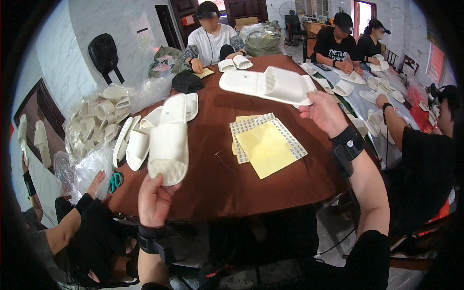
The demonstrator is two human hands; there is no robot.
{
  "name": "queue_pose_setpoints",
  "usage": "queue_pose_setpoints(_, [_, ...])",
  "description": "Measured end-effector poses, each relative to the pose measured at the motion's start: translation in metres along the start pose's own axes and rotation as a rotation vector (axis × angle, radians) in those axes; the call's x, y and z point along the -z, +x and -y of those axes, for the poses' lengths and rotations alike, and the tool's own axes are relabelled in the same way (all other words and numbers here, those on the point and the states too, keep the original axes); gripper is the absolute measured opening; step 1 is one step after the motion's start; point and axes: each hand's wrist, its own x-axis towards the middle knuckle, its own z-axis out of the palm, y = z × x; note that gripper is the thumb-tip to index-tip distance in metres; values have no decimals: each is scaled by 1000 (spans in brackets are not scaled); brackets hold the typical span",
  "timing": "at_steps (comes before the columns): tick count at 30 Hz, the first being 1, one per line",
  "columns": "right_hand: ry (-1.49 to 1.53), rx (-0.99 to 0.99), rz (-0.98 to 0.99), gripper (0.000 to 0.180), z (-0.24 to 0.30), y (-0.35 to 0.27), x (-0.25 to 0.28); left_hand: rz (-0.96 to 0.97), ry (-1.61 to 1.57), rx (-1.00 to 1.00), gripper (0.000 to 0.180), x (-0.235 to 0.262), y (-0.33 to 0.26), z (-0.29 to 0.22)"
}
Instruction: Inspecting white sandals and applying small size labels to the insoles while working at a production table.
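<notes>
Gripping a white slipper (168,140) toe-end in the left hand (155,203), pointing lengthwise away from it; between both hands, nearer the right, yellow sheets (268,150); gripping a second slipper (287,84) toe-end in the right hand (323,113), pointing leftward from it.

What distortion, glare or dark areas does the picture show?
Head view: black fisheye corners, and the white marbled wall leans; the bright rectangular opening is washed out; under the brown table it is dark; the white open-toed slipper in the right hand looks clear.
</notes>
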Motion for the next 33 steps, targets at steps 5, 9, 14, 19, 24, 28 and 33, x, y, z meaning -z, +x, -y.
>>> queue_pose_setpoints(5, [84,-107,54,26,-25,-18,-52,200,-90,229,38,-33,-24,36])
queue_pose_setpoints(9, [-35,-186,44,26,-46,-22,-59,447,169,485,38,-45,-33,30])
queue_pose_setpoints(14, [-85,-155,-29,27,-49,-26,-51,436,1056,-79,24,-66,0,2])
queue_pose_setpoints(19, [-67,-147,-41,27,-57,-28,-48,403,1241,-297,33,-71,57,26])
queue_pose_setpoints(24, [-79,-208,-24,28,-67,-38,-50,552,1463,-545,42,-73,101,70])
queue_pose_setpoints(28, [-52,-266,-32,24,-72,-43,-47,607,1457,-34,34,-91,119,56])
queue_pose_setpoints(33, [-13,-280,35,29,-71,-49,-50,473,1168,191,24,-82,127,47])
